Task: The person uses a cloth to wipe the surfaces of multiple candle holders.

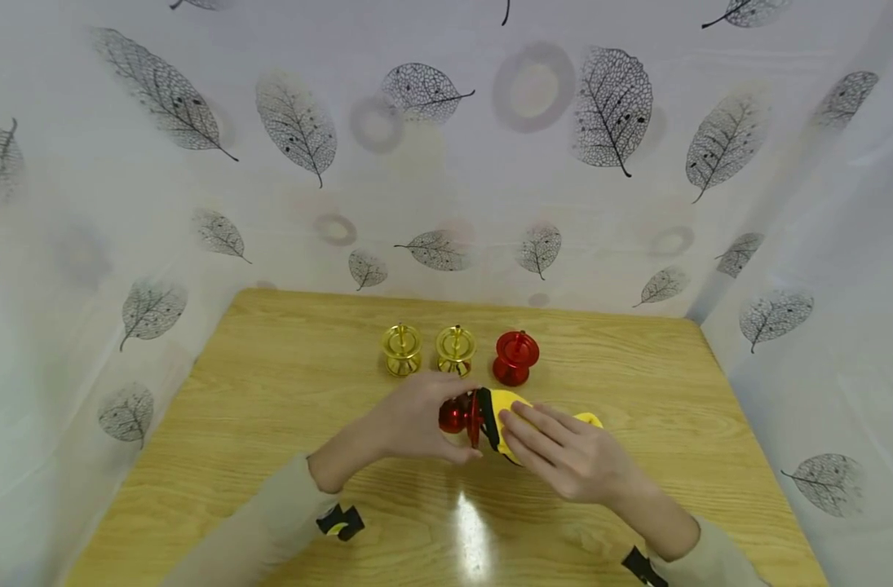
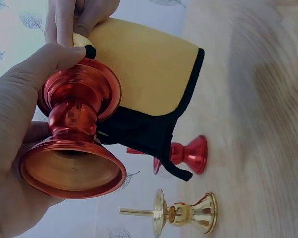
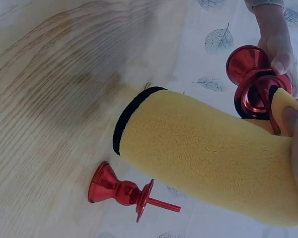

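My left hand (image 1: 417,420) grips a shiny red candlestick (image 2: 73,119) by its side, tipped so that its hollow base faces the left wrist camera. A yellow cloth (image 3: 203,148) with black edging hangs from my right hand (image 1: 574,456). Those fingers pinch part of the cloth beside the candlestick's dish, where the spike (image 3: 272,116) shows in the right wrist view. Cloth and fingers hide some of the dish and spike. Beyond the hands, a second red candlestick (image 1: 515,357) stands upright on the table.
Two gold candlesticks, one at the left (image 1: 402,349) and one in the middle (image 1: 455,346), stand in a row with the red one. The wooden table (image 1: 292,367) backs onto a pale curtain (image 1: 446,196) printed with dark leaves, which also hangs along both sides.
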Motion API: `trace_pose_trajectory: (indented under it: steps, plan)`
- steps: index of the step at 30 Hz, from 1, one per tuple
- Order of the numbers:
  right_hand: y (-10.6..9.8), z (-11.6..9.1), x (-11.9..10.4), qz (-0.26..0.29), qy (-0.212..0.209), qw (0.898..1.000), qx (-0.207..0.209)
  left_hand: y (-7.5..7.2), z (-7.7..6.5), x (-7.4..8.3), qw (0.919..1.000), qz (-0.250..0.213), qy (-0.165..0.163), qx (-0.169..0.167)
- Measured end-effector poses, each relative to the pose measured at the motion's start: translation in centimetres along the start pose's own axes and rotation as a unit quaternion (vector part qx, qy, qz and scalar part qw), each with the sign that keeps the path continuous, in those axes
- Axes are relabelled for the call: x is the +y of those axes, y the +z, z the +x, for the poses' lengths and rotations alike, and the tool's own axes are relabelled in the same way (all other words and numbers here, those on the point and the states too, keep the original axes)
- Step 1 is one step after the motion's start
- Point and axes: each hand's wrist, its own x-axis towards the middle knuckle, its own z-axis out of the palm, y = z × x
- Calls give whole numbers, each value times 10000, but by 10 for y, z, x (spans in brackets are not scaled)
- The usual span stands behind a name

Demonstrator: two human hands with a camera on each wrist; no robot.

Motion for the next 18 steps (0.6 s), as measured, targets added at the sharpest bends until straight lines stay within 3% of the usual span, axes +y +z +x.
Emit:
trace_pose_trajectory:
  steps: [11, 15, 18]
  plan:
    - [3, 5, -4, -121, -8, 9997, -222, 5, 4, 5, 9993, 312, 160, 126]
    - [2, 2, -3, -37, 51, 9999, -105, 5, 1, 3, 9996, 118, 168, 185]
    - [2, -4, 0, -10, 271, 9996, 97, 5, -4, 1, 9995, 215, -14, 217]
